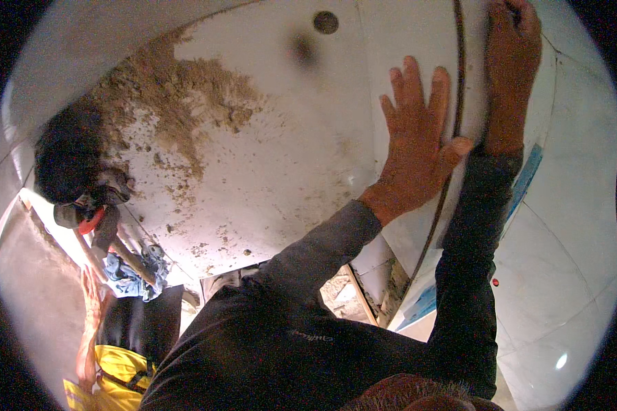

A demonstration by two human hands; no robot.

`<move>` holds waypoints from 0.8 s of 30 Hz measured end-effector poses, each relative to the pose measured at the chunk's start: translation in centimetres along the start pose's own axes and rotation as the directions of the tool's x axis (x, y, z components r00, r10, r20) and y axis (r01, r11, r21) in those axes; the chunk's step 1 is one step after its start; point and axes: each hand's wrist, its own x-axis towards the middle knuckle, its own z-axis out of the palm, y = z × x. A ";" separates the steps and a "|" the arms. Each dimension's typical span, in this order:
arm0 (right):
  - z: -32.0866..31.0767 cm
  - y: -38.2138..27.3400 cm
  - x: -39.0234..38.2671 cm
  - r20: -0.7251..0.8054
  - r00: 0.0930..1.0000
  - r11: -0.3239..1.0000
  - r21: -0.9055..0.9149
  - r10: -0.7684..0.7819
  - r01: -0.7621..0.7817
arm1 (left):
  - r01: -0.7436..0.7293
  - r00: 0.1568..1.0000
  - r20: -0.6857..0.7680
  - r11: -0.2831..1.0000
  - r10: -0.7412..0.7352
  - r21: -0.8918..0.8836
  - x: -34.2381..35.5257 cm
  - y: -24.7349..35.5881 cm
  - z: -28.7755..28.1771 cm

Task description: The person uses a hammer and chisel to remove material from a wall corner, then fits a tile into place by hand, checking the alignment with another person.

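My left hand [418, 133] lies flat with fingers spread on a pale tile panel [397, 34]. Its thumb reaches across a dark narrow gap [459, 82] onto a pale strip [474, 75] on the far side. Higher up and to the right is my right hand [514, 44], beside that strip. The fingers of this hand are curled over near the top of the view, and what lies inside them is hidden. Below it, my right forearm runs along a blue strip [525, 179], which it partly covers.
Brown crumbly mortar or dirt [178, 96] covers part of the pale surface [295, 157] at left. A round dark drain-like disc [325, 22] sits at the top. Another person [68, 154] is at far left, near a blue cloth [140, 274] and a yellow item [123, 366]. Large white tiles [555, 267] stand right.
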 end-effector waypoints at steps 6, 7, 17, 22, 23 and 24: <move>0.1 1.1 0.7 -0.069 0.996 0.997 0.057 -0.055 0.058 | -0.012 0.999 -0.046 1.000 0.011 -0.027 -0.2 0.5 -0.2; -0.1 1.3 0.7 -0.058 0.997 0.998 0.035 -0.051 0.053 | -0.038 0.998 -0.051 0.999 0.038 0.011 -0.3 0.5 -0.3; -1.0 1.5 0.3 -0.104 0.995 0.998 0.070 0.006 0.002 | 0.209 0.969 -0.159 0.970 -0.189 0.121 -2.1 3.9 -4.2; -1.3 1.7 0.5 -0.136 0.990 0.999 0.008 0.032 -0.032 | 0.401 0.875 -0.271 0.914 -0.401 -0.055 -9.0 1.0 -6.4; -1.5 1.0 0.6 -0.158 0.987 0.999 0.011 0.041 -0.040 | 0.420 0.854 -0.310 0.905 -0.418 -0.062 -10.0 -0.3 -7.3; -1.8 0.3 0.9 -0.106 0.990 0.995 0.061 0.091 -0.085 | 0.437 0.832 -0.352 0.897 -0.430 -0.063 -11.0 -1.3 -8.4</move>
